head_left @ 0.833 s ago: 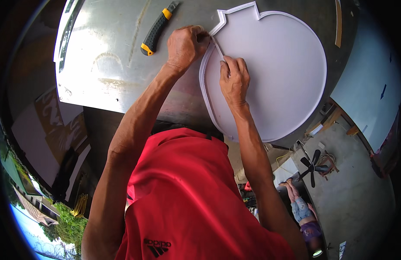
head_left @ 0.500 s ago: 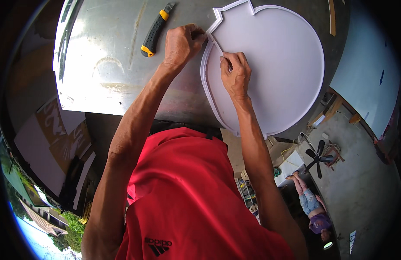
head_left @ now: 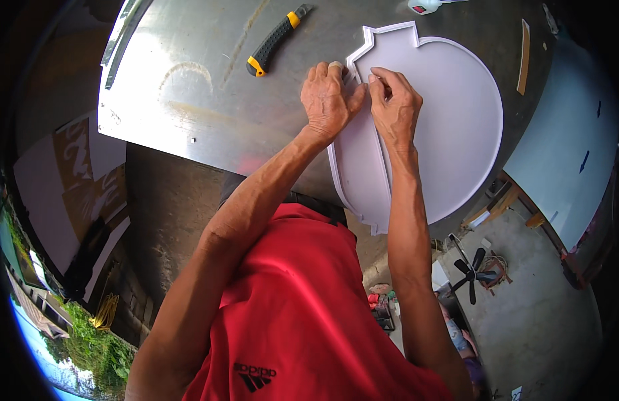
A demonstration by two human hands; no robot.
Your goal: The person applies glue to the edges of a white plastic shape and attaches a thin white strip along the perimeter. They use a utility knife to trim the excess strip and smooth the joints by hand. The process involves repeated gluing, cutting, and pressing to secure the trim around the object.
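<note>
Nearest, below both grips, is the red shirt (head_left: pixel 283 287); past it the left grip (head_left: pixel 326 99) lies palm down over the near-left rim of the white panel (head_left: pixel 456 127), fingers stretched and thumb set apart, closed round nothing that shows; just to its right, over the panel, the right grip (head_left: pixel 398 103) has thumb and forefinger drawn close together, and I cannot tell whether anything is pinched between them; a thin white strip (head_left: pixel 382 150) runs from beside the fingertips down toward the right forearm; the panel, round with a stepped notch beyond the grips, spreads mostly to the right of them on the grey worktop (head_left: pixel 189 117); it looks light, smooth and perhaps slippery, fairly stiff across its face, so best steadied at the outer edge, while the strip seems springy and easily kinked, better taken near its end; left of and beyond the left grip lies a black-and-yellow cutter (head_left: pixel 277 41); farther, beyond the right grip, a white bottle (head_left: pixel 424 6); well right, a brown strip (head_left: pixel 523 57), then a pale blue board (head_left: pixel 563 147).
</note>
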